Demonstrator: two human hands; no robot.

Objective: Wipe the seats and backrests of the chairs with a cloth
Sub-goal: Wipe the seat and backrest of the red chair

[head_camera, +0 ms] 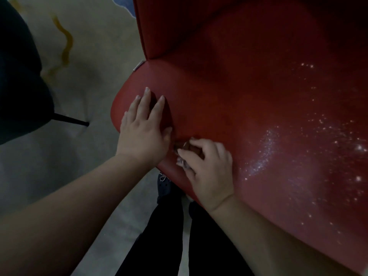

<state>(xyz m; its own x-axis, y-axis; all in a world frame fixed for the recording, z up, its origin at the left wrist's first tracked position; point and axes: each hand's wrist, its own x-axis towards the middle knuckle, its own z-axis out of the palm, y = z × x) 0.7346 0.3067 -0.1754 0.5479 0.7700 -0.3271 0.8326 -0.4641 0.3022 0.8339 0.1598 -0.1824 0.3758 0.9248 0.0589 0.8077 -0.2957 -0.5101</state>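
Right hand grips cloth on red seat (left hand flat beside).

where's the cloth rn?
Head view, lower centre: the cloth is bunched under the right hand, on the near left edge of the red chair seat, beside the left hand pressed flat on it.

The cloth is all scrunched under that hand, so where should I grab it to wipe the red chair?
Grab the cloth from above, on its bunched middle, as the right hand does: curled fingers make the grip. It lies crumpled on the flat red seat, so only its top is reachable. The left hand rests flat beside it.
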